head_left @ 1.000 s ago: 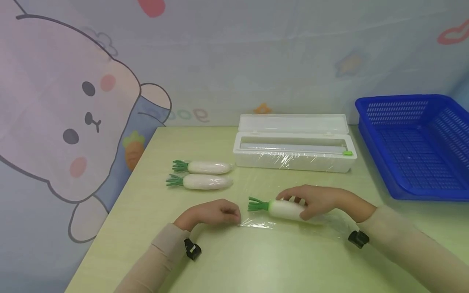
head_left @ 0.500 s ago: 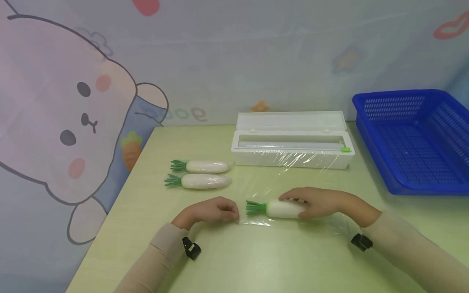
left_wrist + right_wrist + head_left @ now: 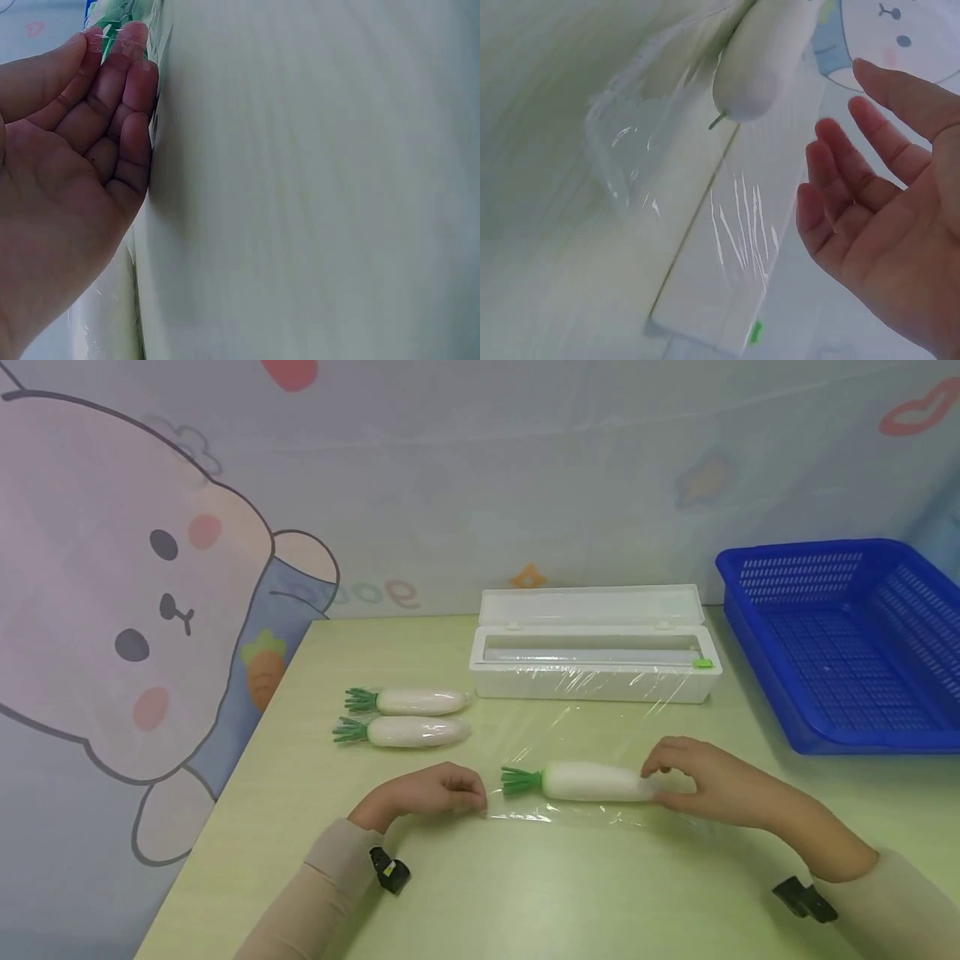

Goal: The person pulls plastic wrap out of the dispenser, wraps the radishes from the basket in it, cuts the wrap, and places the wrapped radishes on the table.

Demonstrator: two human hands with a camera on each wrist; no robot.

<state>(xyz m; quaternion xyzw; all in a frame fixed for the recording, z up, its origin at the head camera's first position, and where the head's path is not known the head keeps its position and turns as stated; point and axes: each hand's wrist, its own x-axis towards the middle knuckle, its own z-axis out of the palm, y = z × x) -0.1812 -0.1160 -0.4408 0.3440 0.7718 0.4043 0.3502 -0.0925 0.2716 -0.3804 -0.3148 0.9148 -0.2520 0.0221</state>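
Note:
A white radish (image 3: 592, 782) with green stalks lies on a sheet of cling film (image 3: 570, 735) on the table. The film runs from the roll in a white dispenser box (image 3: 592, 682). My left hand (image 3: 431, 795) pinches the film's near left corner between thumb and fingertips, just left of the stalks; the left wrist view shows the clear film at the fingertips. My right hand (image 3: 720, 785) is by the radish's pointed end, fingers loosely bent and apart from it in the right wrist view (image 3: 885, 172). Two film-wrapped radishes (image 3: 420, 717) lie side by side at the left.
The dispenser's lid (image 3: 590, 606) stands raised at the back, with a green slider (image 3: 702, 663) at the box's right end. A blue plastic basket (image 3: 817, 739) sits at the right. Behind the table (image 3: 525, 893) hangs a printed cloth (image 3: 450, 468).
My right hand has let go of the radish and moved right, off its tapered end. The radish stays on the film. My left hand keeps pinching the film corner.

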